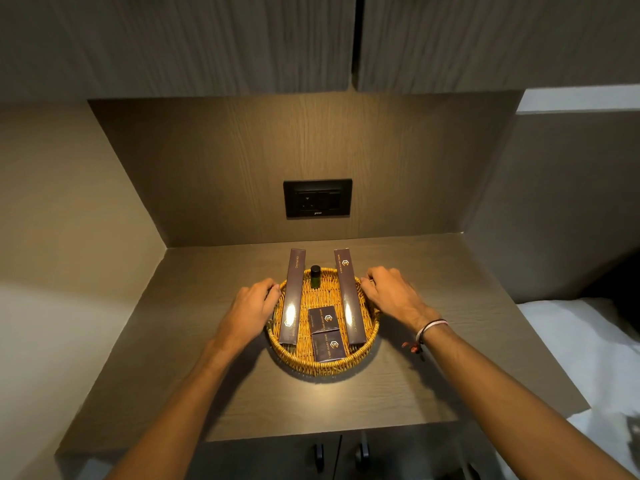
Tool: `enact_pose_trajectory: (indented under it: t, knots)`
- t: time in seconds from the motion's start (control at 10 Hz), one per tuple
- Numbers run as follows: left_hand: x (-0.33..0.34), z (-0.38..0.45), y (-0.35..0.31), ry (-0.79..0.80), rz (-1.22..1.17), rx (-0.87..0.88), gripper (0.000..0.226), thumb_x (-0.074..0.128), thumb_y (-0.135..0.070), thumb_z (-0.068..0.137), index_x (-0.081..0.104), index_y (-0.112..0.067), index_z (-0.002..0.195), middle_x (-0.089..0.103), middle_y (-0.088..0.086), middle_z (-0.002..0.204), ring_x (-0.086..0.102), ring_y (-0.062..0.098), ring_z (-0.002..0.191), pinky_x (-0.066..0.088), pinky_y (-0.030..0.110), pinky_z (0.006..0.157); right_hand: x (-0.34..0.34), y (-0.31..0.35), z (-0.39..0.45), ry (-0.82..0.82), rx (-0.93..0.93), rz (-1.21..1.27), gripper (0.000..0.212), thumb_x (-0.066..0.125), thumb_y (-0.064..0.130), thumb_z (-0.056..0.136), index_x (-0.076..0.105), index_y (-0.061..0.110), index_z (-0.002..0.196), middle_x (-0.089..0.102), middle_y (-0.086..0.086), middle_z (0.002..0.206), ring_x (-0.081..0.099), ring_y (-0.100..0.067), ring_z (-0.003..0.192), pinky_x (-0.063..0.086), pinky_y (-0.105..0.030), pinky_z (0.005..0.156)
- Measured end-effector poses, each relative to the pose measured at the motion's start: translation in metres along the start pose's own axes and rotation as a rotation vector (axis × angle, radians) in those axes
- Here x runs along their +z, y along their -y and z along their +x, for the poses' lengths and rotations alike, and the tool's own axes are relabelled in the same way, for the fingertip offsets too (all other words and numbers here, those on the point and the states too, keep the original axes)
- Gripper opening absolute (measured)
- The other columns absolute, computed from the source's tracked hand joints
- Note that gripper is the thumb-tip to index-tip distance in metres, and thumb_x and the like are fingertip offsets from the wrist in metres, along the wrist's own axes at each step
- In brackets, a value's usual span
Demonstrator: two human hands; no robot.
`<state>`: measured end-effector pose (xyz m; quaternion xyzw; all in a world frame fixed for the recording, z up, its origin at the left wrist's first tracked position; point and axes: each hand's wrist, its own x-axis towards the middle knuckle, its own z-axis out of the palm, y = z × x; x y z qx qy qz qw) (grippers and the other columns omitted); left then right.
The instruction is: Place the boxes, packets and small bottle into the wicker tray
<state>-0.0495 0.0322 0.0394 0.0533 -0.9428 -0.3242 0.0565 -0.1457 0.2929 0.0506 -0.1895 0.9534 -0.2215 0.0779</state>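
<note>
Item: round wicker tray (367, 336), honey-coloured open weave with a raised braided rim, set mid-counter (450, 358) under a warm downlight. Contents, all inside: left box (293, 296) and right box (349, 295), both long, slim, dark and glossy with gold print, each lying with its near end on the tray floor and its far end propped over the far rim; two packets (325, 333), flat dark squares, one overlapping the other at near centre; bottle (315, 277), small, dark glass with black cap, upright at the far edge between the boxes. We judge the loading done and the step in hand a final straightening of the tray. Left hand (251, 311) rests at the left rim, fingers curled together toward the weave; right hand (391, 294) likewise at the right rim; whether either truly grips the rim we cannot tell. To do it well we would hold both sides evenly and keep the tray level and on the counter, since the propped boxes could slide and the upright bottle could topple. Counter: matte grey-brown wood grain. Socket (317, 198): black plate on the far wall.
</note>
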Motion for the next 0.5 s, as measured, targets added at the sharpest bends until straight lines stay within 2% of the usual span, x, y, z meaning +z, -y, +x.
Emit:
enact_pose_trajectory:
  t: [0.1,0.2,0.3,0.4,0.5]
  knots:
    - [-0.001,-0.002,-0.001,-0.004,0.003,0.009,0.029,0.04,-0.027,0.103,0.063,-0.013,0.093,0.066,0.007,0.079,0.062,0.019,0.071,0.04,0.026,0.057,0.0,0.0,0.0,-0.009,-0.003,-0.006,0.033,0.037,0.036,0.104,0.056,0.016,0.085,0.06,-0.001,0.074,0.056,-0.015,0.064,0.047,-0.029,0.058]
    - [-0.004,-0.006,-0.004,-0.012,-0.008,0.014,0.027,0.039,-0.029,0.103,0.061,-0.017,0.093,0.066,0.006,0.076,0.062,0.017,0.065,0.043,0.028,0.056,0.0,0.001,-0.003,0.007,0.022,0.0,0.039,0.036,0.044,0.103,0.059,0.015,0.089,0.064,-0.003,0.078,0.065,-0.022,0.075,0.056,-0.038,0.07]
    - [-0.006,-0.008,-0.002,-0.032,-0.027,0.004,0.027,0.038,-0.035,0.103,0.058,-0.018,0.102,0.068,0.006,0.075,0.065,0.02,0.063,0.054,0.038,0.058,-0.001,-0.002,-0.004,0.009,0.05,0.015,0.05,0.033,0.055,0.1,0.06,0.014,0.09,0.064,-0.002,0.077,0.067,-0.024,0.078,0.057,-0.039,0.074]
    - [-0.013,-0.018,-0.002,-0.121,-0.025,-0.018,0.045,0.031,-0.05,0.099,0.049,-0.018,0.124,0.071,0.008,0.084,0.07,0.024,0.07,0.06,0.047,0.066,-0.007,-0.003,-0.009,-0.004,0.067,0.029,0.066,0.026,0.071,0.093,0.059,0.017,0.109,0.068,-0.004,0.094,0.066,-0.018,0.084,0.056,-0.042,0.084]
    - [-0.02,-0.02,-0.004,-0.228,0.112,-0.024,0.058,0.025,-0.059,0.096,0.041,-0.022,0.138,0.068,0.011,0.107,0.068,0.024,0.092,0.057,0.045,0.081,-0.012,0.004,-0.014,-0.046,0.071,0.002,0.077,0.022,0.077,0.088,0.05,0.019,0.132,0.062,-0.009,0.122,0.062,-0.023,0.106,0.05,-0.047,0.095]
